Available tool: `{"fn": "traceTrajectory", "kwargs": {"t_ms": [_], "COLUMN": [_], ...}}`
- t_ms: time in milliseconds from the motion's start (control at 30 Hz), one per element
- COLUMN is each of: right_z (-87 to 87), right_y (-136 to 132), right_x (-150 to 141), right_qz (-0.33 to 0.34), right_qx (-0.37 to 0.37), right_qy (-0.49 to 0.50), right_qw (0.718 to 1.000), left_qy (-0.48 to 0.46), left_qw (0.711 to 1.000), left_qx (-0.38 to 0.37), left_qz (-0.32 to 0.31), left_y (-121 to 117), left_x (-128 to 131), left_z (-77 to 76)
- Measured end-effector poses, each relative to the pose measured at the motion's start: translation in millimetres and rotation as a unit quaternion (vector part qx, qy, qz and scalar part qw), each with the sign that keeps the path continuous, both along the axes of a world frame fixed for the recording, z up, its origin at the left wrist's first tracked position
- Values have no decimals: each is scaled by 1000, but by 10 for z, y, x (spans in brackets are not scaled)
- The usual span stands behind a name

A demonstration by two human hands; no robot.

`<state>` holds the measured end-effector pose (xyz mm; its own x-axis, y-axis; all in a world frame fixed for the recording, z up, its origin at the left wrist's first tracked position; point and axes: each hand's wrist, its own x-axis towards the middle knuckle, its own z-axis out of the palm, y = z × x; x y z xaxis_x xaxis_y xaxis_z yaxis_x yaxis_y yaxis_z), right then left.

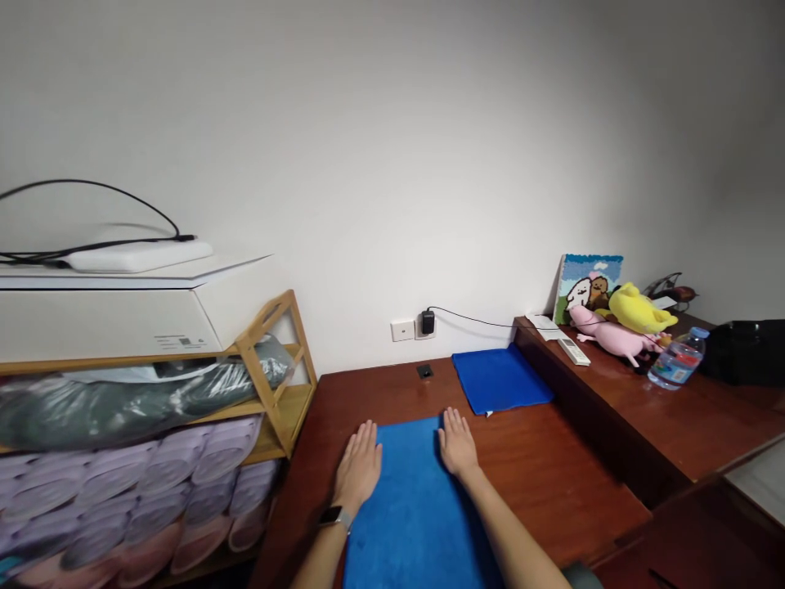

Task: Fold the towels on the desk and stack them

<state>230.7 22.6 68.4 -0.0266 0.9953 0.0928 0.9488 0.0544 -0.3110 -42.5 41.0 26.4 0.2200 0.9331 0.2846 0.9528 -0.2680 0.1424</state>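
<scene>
A light blue towel (417, 499) lies spread on the reddish-brown desk (540, 466), its lower end running out of view. My left hand (359, 466) rests flat at its upper left edge, fingers stretched out and pointing away from me. At the upper right corner of the towel my right hand (457, 442) lies the same way, palm down with the fingers straight. Neither hand holds anything. A darker blue folded cloth (501, 379) with a small white tag lies on the desk beyond my right hand.
To the left, a wooden rack (279, 376) carries a white box (110, 319) and rows of purple slippers (172, 458). On a raised surface at right are a water bottle (678, 360), plush toys (641, 309), a remote (574, 352) and a picture (589, 286). A plugged-in charger (428, 322) trails a cable.
</scene>
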Motion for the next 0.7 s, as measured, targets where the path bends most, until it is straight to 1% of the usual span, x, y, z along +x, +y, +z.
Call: {"fn": "traceTrajectory", "kwargs": {"t_ms": [100,167,200,233,300,367,433,500,533,600,633,667,700], "right_z": [-99,-178,-203,-212,-173,-75,33,99,106,71,34,-11,-60], "right_y": [-2,-5,-1,6,21,2,-104,-338,-507,-932,-1173,-1423,-1673], "right_x": [-362,-469,-460,-410,-217,41,316,589,725,988,1108,1213,1295], "right_qz": [82,112,114,110,83,44,3,-31,-49,-87,-104,-123,-153], "right_qx": [29,23,17,13,1,-23,-34,2,32,81,85,71,40], "right_qy": [21,30,30,27,14,8,23,60,86,153,193,235,277], "right_qw": [996,993,993,994,996,999,999,998,995,981,972,962,948], "left_qy": [6,9,9,9,7,6,6,8,9,13,15,18,21], "left_qw": [999,998,998,998,999,999,999,999,999,999,999,999,999], "left_qx": [-2,-13,-19,-24,-33,-41,-47,-51,-50,-46,-41,-36,-30], "left_qz": [-54,-66,-61,-50,-22,2,13,16,17,20,21,20,20], "left_y": [61,87,96,104,116,122,118,100,87,52,29,-1,-38], "left_x": [346,424,398,334,133,-90,-266,-381,-422,-492,-528,-568,-611], "left_z": [-23,-62,-79,-92,-99,-84,-57,-21,0,48,75,103,131]}}
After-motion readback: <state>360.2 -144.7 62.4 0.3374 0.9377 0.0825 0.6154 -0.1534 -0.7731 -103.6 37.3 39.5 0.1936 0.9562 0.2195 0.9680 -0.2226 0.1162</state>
